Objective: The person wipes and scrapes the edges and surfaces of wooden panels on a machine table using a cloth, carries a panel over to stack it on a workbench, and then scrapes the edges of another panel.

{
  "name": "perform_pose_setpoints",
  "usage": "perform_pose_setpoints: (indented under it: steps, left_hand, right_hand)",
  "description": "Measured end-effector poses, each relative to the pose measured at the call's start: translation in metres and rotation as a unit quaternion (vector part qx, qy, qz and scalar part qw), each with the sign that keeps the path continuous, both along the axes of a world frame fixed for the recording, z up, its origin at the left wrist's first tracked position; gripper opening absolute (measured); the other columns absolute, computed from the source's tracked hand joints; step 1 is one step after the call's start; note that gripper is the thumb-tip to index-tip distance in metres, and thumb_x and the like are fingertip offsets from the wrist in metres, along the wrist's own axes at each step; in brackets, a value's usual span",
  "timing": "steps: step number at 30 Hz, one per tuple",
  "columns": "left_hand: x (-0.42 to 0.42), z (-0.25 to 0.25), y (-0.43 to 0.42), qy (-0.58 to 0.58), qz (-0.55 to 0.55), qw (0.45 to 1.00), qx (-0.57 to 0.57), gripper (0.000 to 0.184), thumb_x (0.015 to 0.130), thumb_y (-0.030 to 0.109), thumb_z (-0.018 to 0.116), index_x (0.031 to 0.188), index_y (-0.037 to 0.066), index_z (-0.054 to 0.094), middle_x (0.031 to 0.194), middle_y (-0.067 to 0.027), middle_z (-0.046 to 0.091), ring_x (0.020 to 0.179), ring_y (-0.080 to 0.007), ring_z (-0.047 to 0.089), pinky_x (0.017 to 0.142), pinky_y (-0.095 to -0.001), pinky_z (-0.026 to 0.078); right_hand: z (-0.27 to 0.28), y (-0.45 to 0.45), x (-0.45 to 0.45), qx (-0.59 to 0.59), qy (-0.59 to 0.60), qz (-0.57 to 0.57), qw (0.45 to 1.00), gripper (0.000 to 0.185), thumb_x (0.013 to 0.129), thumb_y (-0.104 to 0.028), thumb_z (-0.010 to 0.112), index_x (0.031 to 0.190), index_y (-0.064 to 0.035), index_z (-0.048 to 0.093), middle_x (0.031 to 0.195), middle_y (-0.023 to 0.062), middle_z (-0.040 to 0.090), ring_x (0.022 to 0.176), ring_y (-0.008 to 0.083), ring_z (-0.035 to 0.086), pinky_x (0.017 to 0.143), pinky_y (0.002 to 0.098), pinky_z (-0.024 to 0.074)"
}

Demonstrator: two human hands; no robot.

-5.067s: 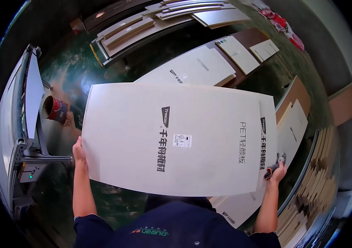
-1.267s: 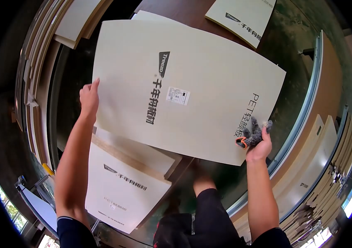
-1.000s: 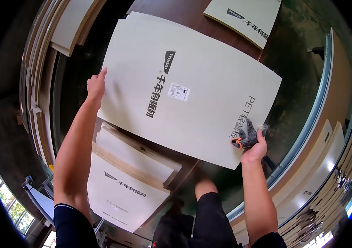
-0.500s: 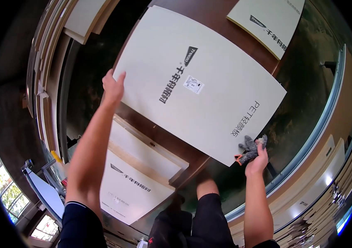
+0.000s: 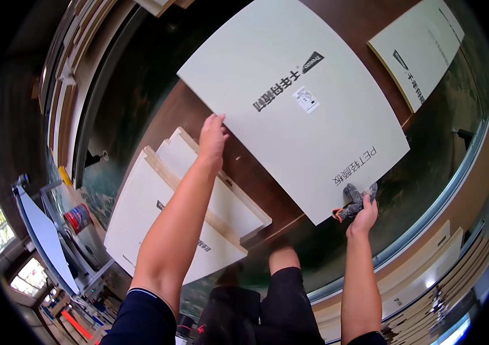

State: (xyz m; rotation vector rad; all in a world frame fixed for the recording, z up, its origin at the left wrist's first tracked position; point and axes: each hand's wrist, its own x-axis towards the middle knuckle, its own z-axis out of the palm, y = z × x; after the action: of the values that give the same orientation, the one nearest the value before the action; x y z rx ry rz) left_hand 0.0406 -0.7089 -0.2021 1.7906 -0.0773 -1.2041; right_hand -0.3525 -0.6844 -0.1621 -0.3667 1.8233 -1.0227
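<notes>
A large white panel (image 5: 290,138) with black printing and a small label (image 5: 306,99) lies tilted across a brown board surface. My left hand (image 5: 214,141) is at its near-left edge, fingers loosely extended and fingertips at the edge; no firm grip shows. Bunched in my right hand (image 5: 363,218) is a grey work glove (image 5: 352,198) with an orange edge. That hand holds the glove against the panel's near-right edge.
Smaller white panels (image 5: 239,207) are stacked below my left forearm. Another printed panel (image 5: 422,52) lies at the upper right. A metal rail (image 5: 422,221) runs along the right, with stacked boards (image 5: 434,305) beyond. A red-labelled container (image 5: 76,218) stands at the left.
The white panel has turned slightly in view, and its left corner has shifted right and up. My left hand has left that corner for the near edge. The right hand keeps the glove.
</notes>
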Motion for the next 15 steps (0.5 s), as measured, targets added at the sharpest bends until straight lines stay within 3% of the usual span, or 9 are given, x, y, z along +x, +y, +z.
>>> perform_pose_setpoints:
  steps: [3,5,8,11,13,15]
  left_hand:
    - [-0.013,-0.011,0.016,0.051,-0.032,0.998,-0.017,0.041,0.095,0.036,0.052,0.125,0.008,0.053,0.114,-0.0039,0.060,0.099,-0.0153,0.057,0.085,-0.0305,0.045]
    - [-0.039,0.014,0.038,0.021,-0.057,0.998,0.004,0.046,0.096,0.039,0.051,0.128,0.006,0.051,0.112,-0.0060,0.061,0.096,-0.0167,0.057,0.084,-0.0292,0.045]
    - [-0.071,0.067,0.104,0.007,-0.119,0.993,-0.024,0.043,0.099,0.033,0.051,0.129,0.002,0.049,0.108,-0.0080,0.062,0.097,-0.0170,0.058,0.087,-0.0301,0.047]
    - [-0.085,0.136,0.185,0.084,-0.083,0.992,-0.054,0.037,0.098,0.027,0.054,0.121,-0.002,0.054,0.107,-0.0119,0.064,0.098,-0.0181,0.060,0.087,-0.0305,0.048]
    - [-0.093,0.147,0.258,0.146,-0.003,0.988,-0.046,0.030,0.099,0.023,0.051,0.118,-0.001,0.056,0.101,-0.0096,0.065,0.091,-0.0149,0.061,0.083,-0.0275,0.049]
    - [-0.099,0.151,0.338,0.134,0.077,0.988,0.001,0.027,0.100,0.021,0.050,0.114,0.000,0.059,0.096,-0.0088,0.065,0.086,-0.0127,0.061,0.080,-0.0266,0.050]
  right_hand:
    - [-0.009,-0.002,-0.005,0.021,0.045,0.015,0.999,0.035,0.099,-0.019,0.050,0.123,0.0058,0.053,0.115,0.0130,0.061,0.105,0.0217,0.057,0.094,0.0336,0.0426]
    - [-0.007,-0.001,-0.015,0.006,0.135,0.130,0.982,0.034,0.099,-0.021,0.050,0.121,0.0050,0.053,0.112,0.0139,0.061,0.096,0.0224,0.060,0.083,0.0351,0.0500]
    - [0.047,-0.001,0.034,-0.016,0.101,0.184,0.978,0.035,0.100,-0.023,0.047,0.121,0.0043,0.050,0.108,0.0149,0.061,0.078,0.0241,0.063,0.053,0.0363,0.0562]
    - [0.103,0.017,0.101,0.076,-0.053,0.297,0.950,0.031,0.099,-0.020,0.047,0.121,0.0022,0.052,0.109,0.0134,0.062,0.084,0.0231,0.064,0.062,0.0353,0.0567]
    - [0.095,0.044,0.116,0.102,-0.044,0.390,0.914,0.026,0.097,-0.019,0.055,0.115,-0.0016,0.059,0.100,0.0057,0.061,0.089,0.0136,0.058,0.080,0.0272,0.0465]
    - [0.096,0.076,0.148,0.110,-0.029,0.505,0.855,0.023,0.095,-0.018,0.058,0.109,-0.0008,0.060,0.095,0.0018,0.058,0.086,0.0097,0.052,0.078,0.0244,0.0435]
